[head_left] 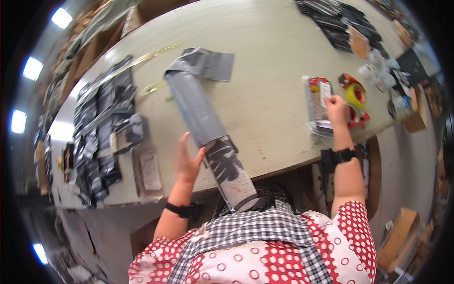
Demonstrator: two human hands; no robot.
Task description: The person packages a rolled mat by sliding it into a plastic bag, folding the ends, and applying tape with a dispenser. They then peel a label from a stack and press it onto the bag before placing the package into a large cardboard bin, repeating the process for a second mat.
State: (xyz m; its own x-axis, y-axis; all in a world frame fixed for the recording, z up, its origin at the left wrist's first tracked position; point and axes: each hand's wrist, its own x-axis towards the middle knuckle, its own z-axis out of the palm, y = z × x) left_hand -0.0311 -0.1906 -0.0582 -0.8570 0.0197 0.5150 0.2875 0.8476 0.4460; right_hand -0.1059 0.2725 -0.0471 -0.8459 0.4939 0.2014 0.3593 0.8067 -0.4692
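Note:
A long, narrow package (231, 175) lies slantwise, its near end over the table edge against my apron. A grey plastic bag (196, 104) covers its far part, and the bag's loose end is folded to the right. My left hand (188, 163) is at the package's left side, fingers and thumb apart, the thumb at the package's edge. My right hand (337, 111) reaches forward to a clear plastic-wrapped tray (316, 124) with red and yellow packaging in it. Its fingers are closed on a white label (325, 90) there.
Tape rolls (357, 96) and a red tape dispenser (349, 80) lie just right of the tray. Black plastic packages (106, 128) are piled at the left, beside a clear tray (149, 170). More black bags (338, 21) lie at the far right. The table's near edge (279, 170) runs before me.

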